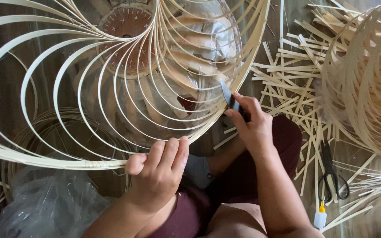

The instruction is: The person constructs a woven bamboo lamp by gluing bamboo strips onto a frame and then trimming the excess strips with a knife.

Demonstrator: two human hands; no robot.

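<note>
A person seated on the floor works on a large bamboo strip frame (pixel 111 88), a lampshade-like form of looping pale strips that fills the upper left and centre of the frame. The left hand (pixel 157 169), at lower centre, is closed around the bundled rim of the frame where many strips converge, apparently steadying it against the lap. The right hand (pixel 252 123), at centre right, is clenched on a small knife (pixel 226 94), its blade angled up against the rim's edge, a hold that suits trimming or paring the strip ends there. Through the open strips a clear plastic sheet (pixel 208 39) and a round wooden disc (pixel 126 26) show near the top. A second woven bamboo shade (pixel 367 83) stands at the right edge. Loose offcut strips (pixel 287 75) litter the floor between the 2 shades. Black scissors (pixel 331 176) lie at lower right, within reach of the knife hand, with a small white glue bottle (pixel 319 216) with a yellow-orange tip just below them. A crumpled plastic bag (pixel 40 207) sits at lower left.
</note>
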